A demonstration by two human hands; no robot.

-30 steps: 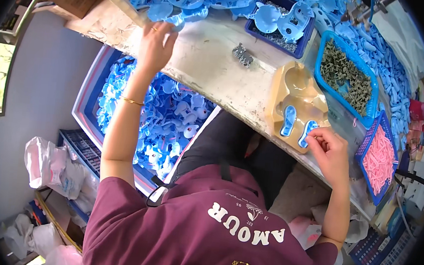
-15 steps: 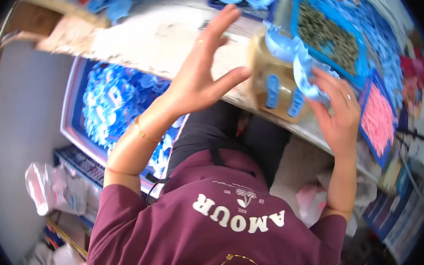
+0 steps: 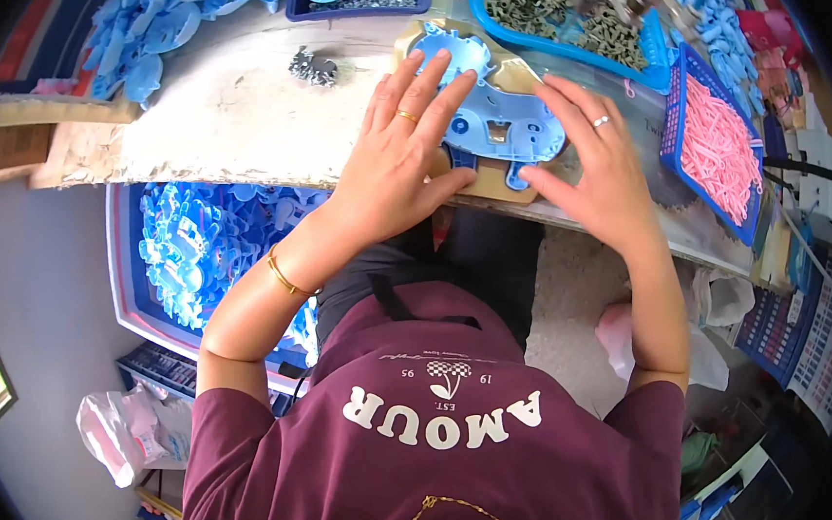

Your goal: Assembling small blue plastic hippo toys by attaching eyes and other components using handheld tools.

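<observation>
A light-blue plastic shell (image 3: pixel 511 111), rounded and animal-like in outline, lies hollow side up on a tan fixture (image 3: pixel 500 186). My left hand (image 3: pixel 400 146) has its fingers stretched out over the shell's left part, its thumb near a dark-blue peg on the fixture's front edge. At the shell's right end, my right hand (image 3: pixel 599 172) spans it, fingers at the far edge and thumb at the near corner by another blue peg. The fingers of the left hand partly hide the shell.
Behind the fixture stands a light-blue tray (image 3: pixel 661 69) of small metal parts. A blue basket (image 3: pixel 674 148) holds pink strips. More blue shells (image 3: pixel 166 25) are heaped far left. Small dark parts (image 3: pixel 312 66) lie on the table. Below its front edge, a bin (image 3: pixel 122 276) holds blue pieces.
My right hand has brought the raised blue shell down onto the fixture. My left hand has come from hovering beside the fixture to rest over the shell. The view has shifted.
</observation>
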